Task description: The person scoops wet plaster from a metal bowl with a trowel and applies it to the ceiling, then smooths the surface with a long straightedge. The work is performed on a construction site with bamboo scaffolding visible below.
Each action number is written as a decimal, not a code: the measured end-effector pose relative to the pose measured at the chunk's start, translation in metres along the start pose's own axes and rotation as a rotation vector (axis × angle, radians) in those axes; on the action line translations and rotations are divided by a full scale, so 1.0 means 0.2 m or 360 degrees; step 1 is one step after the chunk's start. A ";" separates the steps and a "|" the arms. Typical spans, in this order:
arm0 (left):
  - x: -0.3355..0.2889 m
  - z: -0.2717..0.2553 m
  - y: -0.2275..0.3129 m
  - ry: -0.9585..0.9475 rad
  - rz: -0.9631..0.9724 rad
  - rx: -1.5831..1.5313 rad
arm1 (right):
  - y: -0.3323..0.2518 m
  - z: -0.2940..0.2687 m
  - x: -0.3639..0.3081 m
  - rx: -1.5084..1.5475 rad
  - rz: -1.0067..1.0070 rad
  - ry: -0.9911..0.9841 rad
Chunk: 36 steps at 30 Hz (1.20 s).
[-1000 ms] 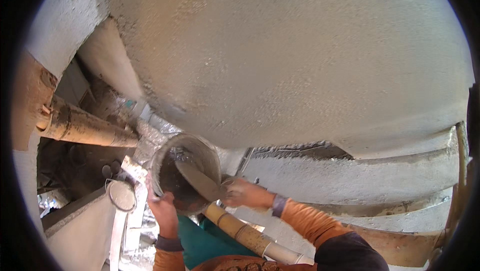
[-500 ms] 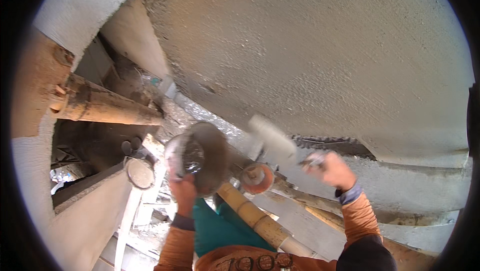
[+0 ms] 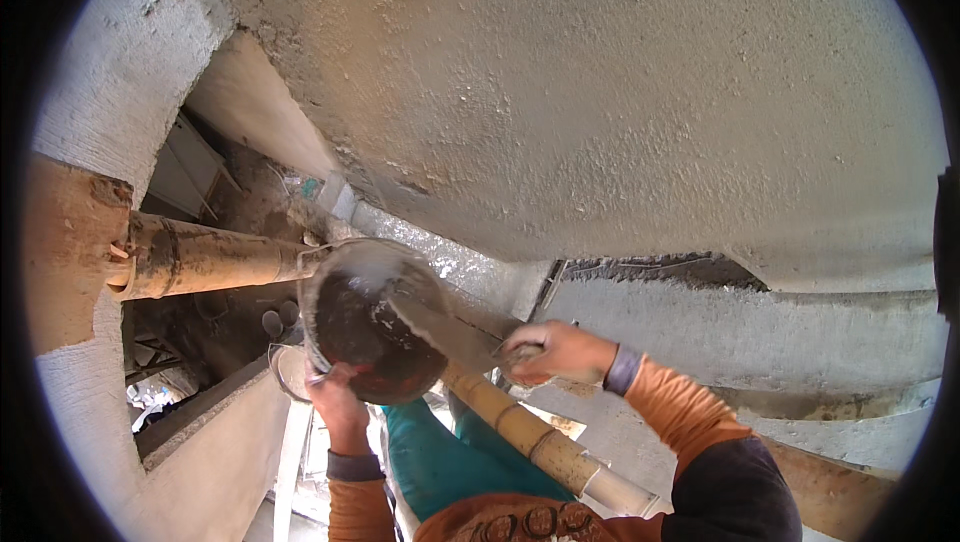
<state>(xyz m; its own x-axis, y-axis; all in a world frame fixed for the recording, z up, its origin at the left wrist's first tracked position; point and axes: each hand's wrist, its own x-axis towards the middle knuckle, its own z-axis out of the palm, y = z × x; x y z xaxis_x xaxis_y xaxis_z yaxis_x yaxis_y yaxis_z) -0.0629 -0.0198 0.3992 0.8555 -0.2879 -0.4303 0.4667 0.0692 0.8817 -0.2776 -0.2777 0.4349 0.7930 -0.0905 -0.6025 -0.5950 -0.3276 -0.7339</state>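
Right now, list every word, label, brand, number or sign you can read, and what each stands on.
Orange shirt: dark printed characters across the front, partly cut off by the picture's lower edge; not copied out here.
Bucket in the left hand: none can be made out.
Trowel in the right hand: none can be made out.

The pail [image 3: 365, 267] is showing grey, darker inside; the trowel [image 3: 450, 336], grey-brown. Teal is covering the trousers [image 3: 428, 450], orange and black the right sleeve [image 3: 685, 410]. The yellow pole [image 3: 528, 434] is wearing dark rings; tan is tinting the grey wall [image 3: 650, 122].
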 end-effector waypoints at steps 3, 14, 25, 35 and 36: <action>0.08 -0.03 -0.06 0.0136 -0.0114 0.0142 | 0.03 -0.41 -0.05 0.0172 0.0318 0.0065; -0.07 0.14 -0.17 0.0035 0.0427 0.1099 | -0.21 -0.22 -0.28 -0.1040 0.0168 0.0478; -0.02 0.14 0.08 -0.0074 0.0153 0.0327 | -0.11 0.07 0.09 -0.0255 0.0073 0.0050; 0.16 -0.11 -0.19 0.0240 -0.0250 0.0327 | -0.22 -0.80 -0.33 0.0549 -0.0248 0.1168; 0.15 -0.10 -0.23 0.0165 -0.0191 0.0428 | -0.23 -0.74 -0.38 0.0306 -0.0195 0.1072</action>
<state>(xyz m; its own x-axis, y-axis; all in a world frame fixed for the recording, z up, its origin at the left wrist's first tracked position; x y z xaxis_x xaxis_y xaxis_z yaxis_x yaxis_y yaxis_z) -0.0537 -0.0126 0.3419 0.8227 -0.1789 -0.5396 0.5016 -0.2184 0.8371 -0.2917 -0.3942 0.5613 0.7272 -0.6459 -0.2325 -0.4595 -0.2064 -0.8638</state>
